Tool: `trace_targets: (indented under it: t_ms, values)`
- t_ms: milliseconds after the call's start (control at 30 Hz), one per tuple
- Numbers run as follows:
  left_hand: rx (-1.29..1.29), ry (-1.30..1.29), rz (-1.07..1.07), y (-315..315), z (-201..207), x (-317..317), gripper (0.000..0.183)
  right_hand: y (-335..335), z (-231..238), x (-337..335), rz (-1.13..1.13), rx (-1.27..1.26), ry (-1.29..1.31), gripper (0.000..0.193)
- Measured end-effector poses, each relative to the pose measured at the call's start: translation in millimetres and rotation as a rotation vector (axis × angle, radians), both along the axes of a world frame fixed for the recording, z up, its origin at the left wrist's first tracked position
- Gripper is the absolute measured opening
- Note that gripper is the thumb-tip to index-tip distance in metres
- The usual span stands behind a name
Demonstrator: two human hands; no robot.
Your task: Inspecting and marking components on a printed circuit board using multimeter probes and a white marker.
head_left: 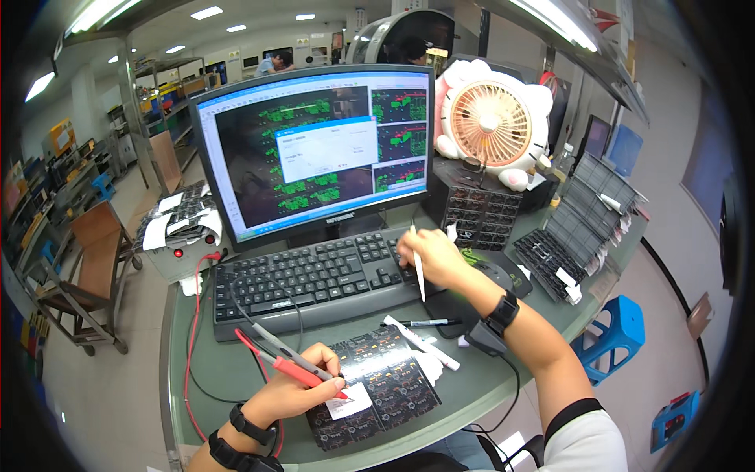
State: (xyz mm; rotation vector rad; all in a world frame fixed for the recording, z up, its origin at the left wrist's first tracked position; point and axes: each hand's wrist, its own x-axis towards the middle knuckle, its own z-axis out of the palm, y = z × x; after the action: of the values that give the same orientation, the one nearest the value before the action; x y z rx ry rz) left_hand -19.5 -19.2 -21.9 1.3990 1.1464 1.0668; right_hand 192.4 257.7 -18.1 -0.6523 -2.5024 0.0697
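My left hand (297, 385) holds a red test probe (303, 375) and a grey one (275, 343) like chopsticks, their tips on a black circuit board panel (385, 381) with a white label (350, 403). My right hand (431, 258) rests on the right end of a black keyboard (314, 277), fingers on the keys, with a white pen-like tool (418, 271) held between them and pointing down. A monitor (314, 153) behind the keyboard shows green board layouts and a dialog box.
A black marker (421, 322) and a white pen (421, 341) lie beside the board. Red and black probe leads (197, 315) run to a box at left. A pink desk fan (491, 122) stands on stacked black trays (480, 208); more trays (574, 228) lie right. Blue stool (621, 334), wooden cart (90, 267).
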Motion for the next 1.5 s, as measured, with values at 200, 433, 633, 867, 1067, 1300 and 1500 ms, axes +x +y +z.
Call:
trace_targets:
  t_ms: [200, 433, 633, 867, 1067, 1300, 1500]
  values:
    - [0.016, -0.007, -0.011, 1.4, -1.1, 2.3, 0.022, 5.9, 9.4, 7.9, -0.09, -0.036, 0.082, 0.013]
    - [0.013, 0.032, -0.012, 0.1, 1.2, 2.0, 0.021, 10.1, 9.8, 12.4, -0.063, -0.094, 0.065, 0.015]
    - [0.012, 0.008, -0.027, 3.8, -1.4, 1.3, 0.021, -9.7, 20.4, 21.4, -0.14, -0.158, 0.147, 0.017]
    - [-0.008, 0.024, -0.015, 2.1, 2.8, 1.6, 0.021, -19.0, 13.8, -7.9, 0.188, -0.218, -0.004, 0.016]
    - [-0.014, 0.019, -0.011, 0.8, 4.1, 3.3, 0.021, -16.2, 5.4, -46.9, 0.248, -0.076, -0.052, 0.033]
    - [0.007, 0.04, -0.022, 0.9, 2.9, 2.9, 0.02, -22.5, 0.4, -59.8, 0.169, -0.03, -0.15, 0.034]
    - [-0.035, 0.008, -0.015, 0.1, 5.8, 3.0, 0.02, -20.7, -4.2, -57.6, 0.175, -0.037, -0.114, 0.035]
